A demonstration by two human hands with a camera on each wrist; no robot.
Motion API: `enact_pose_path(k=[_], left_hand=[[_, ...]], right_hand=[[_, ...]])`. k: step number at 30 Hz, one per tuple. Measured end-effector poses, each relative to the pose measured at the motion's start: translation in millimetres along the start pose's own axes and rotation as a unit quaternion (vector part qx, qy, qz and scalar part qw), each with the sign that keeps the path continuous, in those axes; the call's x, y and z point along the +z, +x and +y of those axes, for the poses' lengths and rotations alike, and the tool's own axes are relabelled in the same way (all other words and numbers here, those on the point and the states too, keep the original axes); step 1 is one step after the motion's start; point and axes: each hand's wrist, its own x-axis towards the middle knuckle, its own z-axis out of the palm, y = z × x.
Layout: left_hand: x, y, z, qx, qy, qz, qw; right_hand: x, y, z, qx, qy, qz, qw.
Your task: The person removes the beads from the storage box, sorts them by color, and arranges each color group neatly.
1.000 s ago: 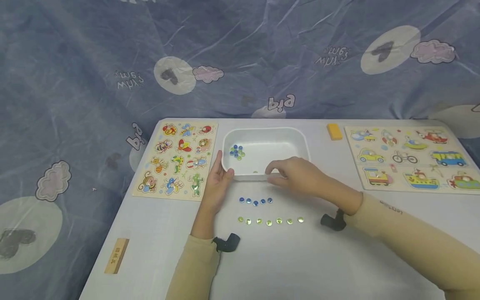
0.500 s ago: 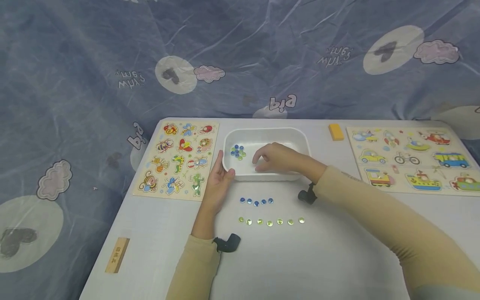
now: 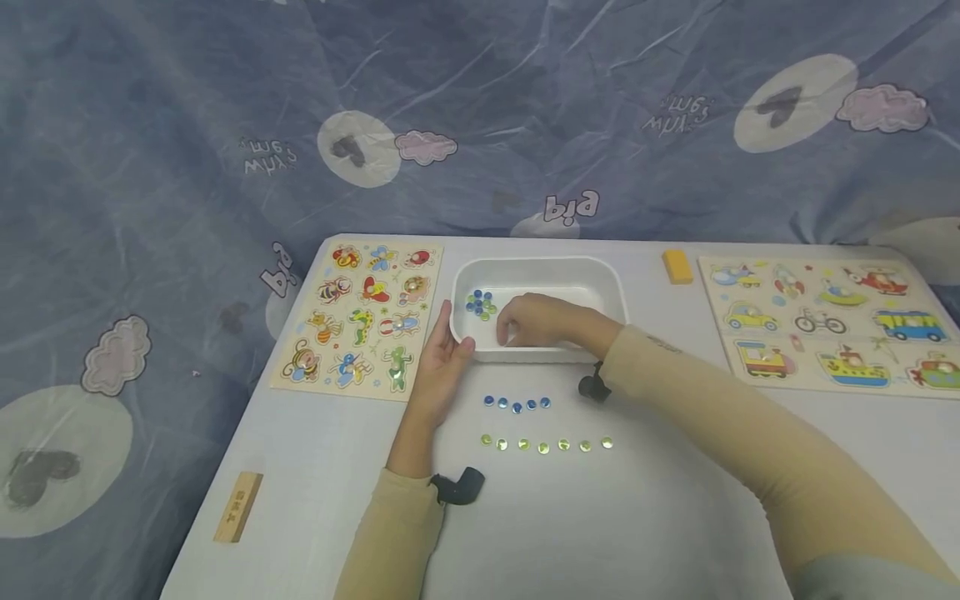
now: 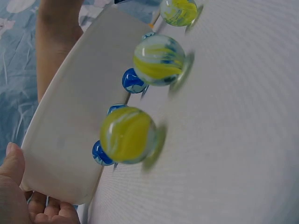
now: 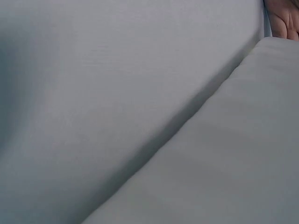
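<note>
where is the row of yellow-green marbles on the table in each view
Head: below the centre, the yellow-green row lies nearer the person than the blue row.
Left wrist: three yellow-green marbles run from the top edge down to just left of centre.
Right wrist: not in it.
Landmark shared by head and left wrist: the left hand gripping one end of the white tray.

Outside 1 tray: 5 blue marbles, 7 green marbles, 2 boards.

Long tan sleeves, the right one bearing a small dark marking, are worn with black angular devices at both wrists.
</note>
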Motion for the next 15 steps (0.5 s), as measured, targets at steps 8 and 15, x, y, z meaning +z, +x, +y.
enact_pose_path(k=[8, 15], left_hand=[[5.0, -6.8, 23.0, -0.004, 0.001, -0.011, 0.9999], [4.9, -6.8, 20.7, 0.009, -0.002, -0.013, 0.9999]], right_hand=[[-4.3, -8, 13, 0.019, -0.002, -0.005, 1.000], [-6.4, -13, 17, 0.023, 0.008, -0.020, 1.000]])
